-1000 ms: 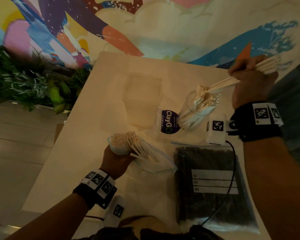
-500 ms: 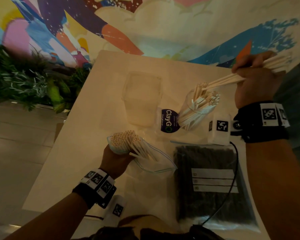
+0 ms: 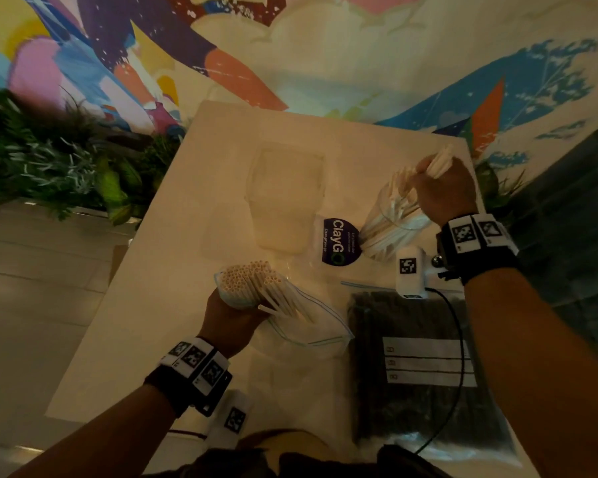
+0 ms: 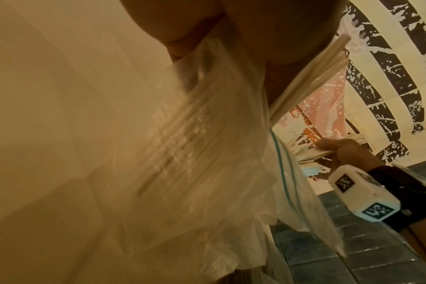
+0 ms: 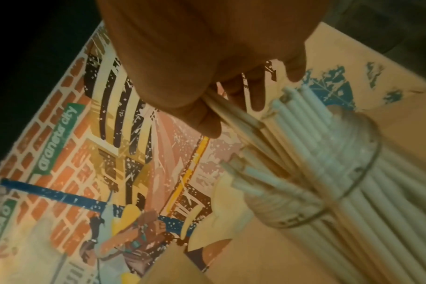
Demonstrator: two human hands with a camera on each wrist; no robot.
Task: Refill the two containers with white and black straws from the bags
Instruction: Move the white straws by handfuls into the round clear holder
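A clear round container (image 3: 392, 215) with white straws (image 3: 387, 236) stands at the table's right, by a ClayGo label (image 3: 339, 244). My right hand (image 3: 444, 189) grips a small bundle of white straws (image 5: 234, 113) whose lower ends are inside the container's mouth (image 5: 353, 173). Nearer me, my left hand (image 3: 235, 313) grips the clear zip bag (image 3: 304, 322) around a thick bundle of white straws (image 3: 247, 279), open ends up. A second clear container (image 3: 287, 194) stands empty at the table's middle. The bag of black straws (image 3: 418, 370) lies flat at the right.
The white table (image 3: 173, 270) ends at a painted wall (image 3: 290, 46) behind. Green plants (image 3: 49, 160) line its left side. A black cable (image 3: 460, 339) from my right wrist camera runs over the black-straw bag.
My right hand has swung left and down, bringing its bundle from a flat slant above the container to steep, ends inside its mouth. The left hand and bag have stayed put.
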